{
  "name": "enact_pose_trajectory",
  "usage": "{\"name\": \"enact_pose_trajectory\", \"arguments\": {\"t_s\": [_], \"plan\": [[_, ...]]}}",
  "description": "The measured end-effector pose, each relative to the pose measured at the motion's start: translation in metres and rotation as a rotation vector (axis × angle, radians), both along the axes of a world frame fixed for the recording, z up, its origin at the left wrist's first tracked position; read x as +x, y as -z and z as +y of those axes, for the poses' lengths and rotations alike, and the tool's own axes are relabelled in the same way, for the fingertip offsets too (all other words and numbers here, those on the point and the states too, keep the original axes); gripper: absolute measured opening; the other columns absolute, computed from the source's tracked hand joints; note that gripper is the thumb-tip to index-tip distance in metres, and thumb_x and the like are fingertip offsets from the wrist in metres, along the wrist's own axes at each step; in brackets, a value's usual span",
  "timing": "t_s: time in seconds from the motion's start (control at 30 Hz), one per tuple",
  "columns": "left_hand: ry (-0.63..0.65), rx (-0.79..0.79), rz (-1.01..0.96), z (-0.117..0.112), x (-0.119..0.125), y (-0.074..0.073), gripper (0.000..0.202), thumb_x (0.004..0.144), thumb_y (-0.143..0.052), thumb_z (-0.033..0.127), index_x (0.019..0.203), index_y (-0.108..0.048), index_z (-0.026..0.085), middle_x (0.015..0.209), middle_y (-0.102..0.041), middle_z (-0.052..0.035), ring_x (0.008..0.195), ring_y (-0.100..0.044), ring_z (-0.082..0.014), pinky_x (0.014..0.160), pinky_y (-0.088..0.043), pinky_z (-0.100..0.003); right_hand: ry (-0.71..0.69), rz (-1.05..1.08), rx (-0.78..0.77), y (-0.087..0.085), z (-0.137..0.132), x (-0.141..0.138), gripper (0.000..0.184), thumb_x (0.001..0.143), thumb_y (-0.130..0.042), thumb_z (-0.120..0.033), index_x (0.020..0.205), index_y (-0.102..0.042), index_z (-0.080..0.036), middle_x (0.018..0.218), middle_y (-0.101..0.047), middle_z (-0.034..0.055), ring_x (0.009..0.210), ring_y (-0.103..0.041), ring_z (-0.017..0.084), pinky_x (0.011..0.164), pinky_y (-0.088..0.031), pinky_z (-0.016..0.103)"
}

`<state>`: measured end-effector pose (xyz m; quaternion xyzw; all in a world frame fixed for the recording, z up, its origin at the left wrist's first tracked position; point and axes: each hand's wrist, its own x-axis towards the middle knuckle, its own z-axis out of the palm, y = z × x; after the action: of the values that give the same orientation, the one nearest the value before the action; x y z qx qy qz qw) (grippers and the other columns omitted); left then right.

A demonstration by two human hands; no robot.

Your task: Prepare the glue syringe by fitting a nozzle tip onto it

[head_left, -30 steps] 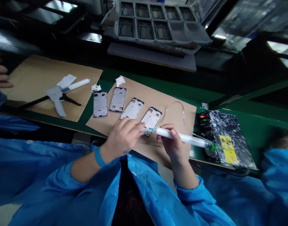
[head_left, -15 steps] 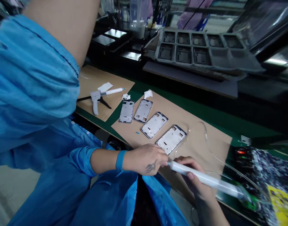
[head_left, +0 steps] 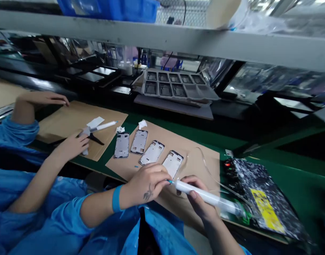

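My right hand (head_left: 202, 207) is wrapped round a white glue-dispensing syringe (head_left: 214, 199), tilted across the front of the board. Its rear end has a green fitting (head_left: 246, 212) with a clear hose. My left hand (head_left: 152, 182), with a blue wristband, pinches the small teal needle tip (head_left: 170, 181) at the syringe's front end. Just beyond my hands, several metal phone frames lie in a row on brown cardboard (head_left: 205, 159). The nearest phone frame (head_left: 173, 163) is partly behind my left hand; another phone frame (head_left: 152, 152) lies to its left.
At left a co-worker's hand (head_left: 72, 145) is on a dispensing gun (head_left: 95, 136); their other hand (head_left: 45, 97) is farther back. A black controller box (head_left: 266, 198) stands right. Behind are a compartment tray (head_left: 175, 85) and an overhead shelf (head_left: 165, 37). Crumpled tissue (head_left: 142, 124) lies by the frames.
My view has tilted up and turned, bringing the shelf into sight. The co-worker's raised arm has come down, one hand now on the dispensing gun. My hands keep their hold; the teal tip shows more.
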<state>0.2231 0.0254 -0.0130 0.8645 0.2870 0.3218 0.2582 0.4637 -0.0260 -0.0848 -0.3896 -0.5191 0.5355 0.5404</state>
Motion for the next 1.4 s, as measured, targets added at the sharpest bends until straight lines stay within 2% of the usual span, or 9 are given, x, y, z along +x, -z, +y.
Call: {"name": "enact_pose_trajectory", "arguments": {"t_s": [0.27, 0.5, 0.67, 0.9, 1.3, 1.4], "plan": [[-0.059, -0.054, -0.027, -0.003, 0.007, -0.006, 0.019, 0.105, -0.057, 0.018, 0.104, -0.076, 0.014, 0.102, -0.073, -0.0085, 0.096, -0.069, -0.0205, 0.087, -0.057, -0.035, 0.009, 0.037, 0.033, -0.009, -0.005, -0.001, 0.036, 0.095, -0.074, -0.055, 0.111, -0.068, -0.023, 0.101, -0.072, 0.0075, 0.078, -0.075, 0.021, 0.073, -0.063, 0.035], [-0.037, -0.234, 0.003, -0.002, 0.008, -0.012, 0.018, 0.105, -0.056, 0.014, 0.098, -0.073, 0.015, 0.106, -0.070, -0.0067, 0.091, -0.068, -0.0168, 0.083, -0.056, -0.030, -0.030, 0.012, 0.051, -0.011, -0.008, 0.002, 0.034, 0.097, -0.073, -0.051, 0.116, -0.067, -0.023, 0.103, -0.072, 0.0073, 0.083, -0.074, 0.021, 0.075, -0.062, 0.035], [-0.037, -0.214, 0.002, -0.003, 0.009, -0.015, 0.015, 0.105, -0.057, 0.015, 0.100, -0.071, 0.016, 0.110, -0.067, -0.0061, 0.096, -0.067, -0.0165, 0.087, -0.057, -0.030, -0.010, 0.109, 0.051, -0.016, -0.008, 0.001, 0.033, 0.095, -0.077, -0.049, 0.115, -0.071, -0.024, 0.106, -0.072, 0.0075, 0.084, -0.075, 0.021, 0.073, -0.061, 0.034], [-0.018, -0.204, -0.022, -0.002, 0.009, -0.013, 0.017, 0.107, -0.055, 0.016, 0.100, -0.070, 0.016, 0.110, -0.065, -0.0054, 0.097, -0.065, -0.0150, 0.089, -0.056, -0.029, -0.022, 0.181, 0.066, -0.014, -0.008, 0.002, 0.030, 0.094, -0.079, -0.043, 0.119, -0.075, -0.026, 0.108, -0.072, 0.0069, 0.084, -0.075, 0.020, 0.073, -0.060, 0.032], [-0.033, -0.216, -0.039, -0.002, 0.012, -0.016, 0.015, 0.106, -0.056, 0.015, 0.098, -0.069, 0.016, 0.105, -0.065, -0.0056, 0.092, -0.064, -0.0154, 0.084, -0.057, -0.029, -0.045, 0.100, 0.090, -0.014, -0.010, 0.006, 0.030, 0.095, -0.078, -0.041, 0.120, -0.074, -0.026, 0.107, -0.073, 0.0077, 0.084, -0.075, 0.021, 0.074, -0.061, 0.033], [-0.075, -0.250, -0.051, -0.002, 0.013, -0.015, 0.017, 0.106, -0.055, 0.018, 0.099, -0.071, 0.017, 0.106, -0.065, -0.0064, 0.095, -0.066, -0.0173, 0.088, -0.057, -0.032, -0.025, 0.053, 0.085, -0.013, -0.011, 0.005, 0.031, 0.092, -0.080, -0.043, 0.116, -0.076, -0.024, 0.106, -0.074, 0.0087, 0.084, -0.074, 0.022, 0.071, -0.061, 0.034]]}}
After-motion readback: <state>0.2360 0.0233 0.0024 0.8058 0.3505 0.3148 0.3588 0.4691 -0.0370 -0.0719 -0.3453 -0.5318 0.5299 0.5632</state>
